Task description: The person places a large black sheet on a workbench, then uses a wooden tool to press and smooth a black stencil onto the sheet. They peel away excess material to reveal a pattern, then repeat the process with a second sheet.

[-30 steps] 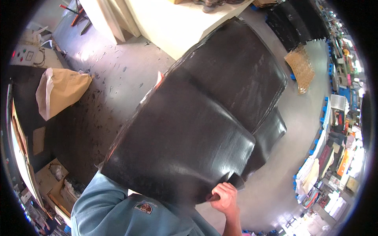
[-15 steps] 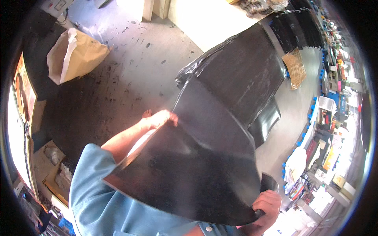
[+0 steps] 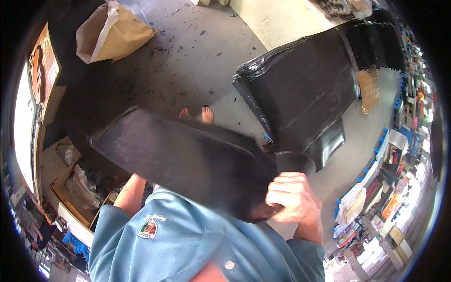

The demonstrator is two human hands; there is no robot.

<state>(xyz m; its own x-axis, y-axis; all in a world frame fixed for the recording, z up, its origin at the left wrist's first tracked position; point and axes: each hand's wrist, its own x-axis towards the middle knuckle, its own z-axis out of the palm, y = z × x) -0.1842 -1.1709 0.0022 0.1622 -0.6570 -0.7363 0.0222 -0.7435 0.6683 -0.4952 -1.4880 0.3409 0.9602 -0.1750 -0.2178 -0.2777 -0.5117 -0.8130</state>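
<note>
A large, flexible black sheet (image 3: 188, 164) stretches across my front, slightly blurred. My right hand (image 3: 295, 197) is closed around its right end, fingers wrapped over the edge. Of my left arm, only the forearm (image 3: 131, 193) shows; the hand is behind the sheet, so its fingers are hidden. Just beyond the sheet's right end lies a stack of black sheets (image 3: 305, 89), its left edge crumpled and shiny. A glossy black flap (image 3: 328, 143) sticks out from the stack's near side.
A brown paper sack (image 3: 123, 40) stands at far left on the scrap-strewn floor (image 3: 188, 61). My bare feet (image 3: 207, 115) show past the sheet. At lower left is a cardboard box (image 3: 63, 181) with crumpled plastic. A pale board (image 3: 282, 23) lies at the back; cluttered shelves (image 3: 385, 183) line the right.
The held sheet has swung away from the stack and now lies lengthwise across my body. My left hand has dropped out of sight behind it; my right hand has risen with its end.
</note>
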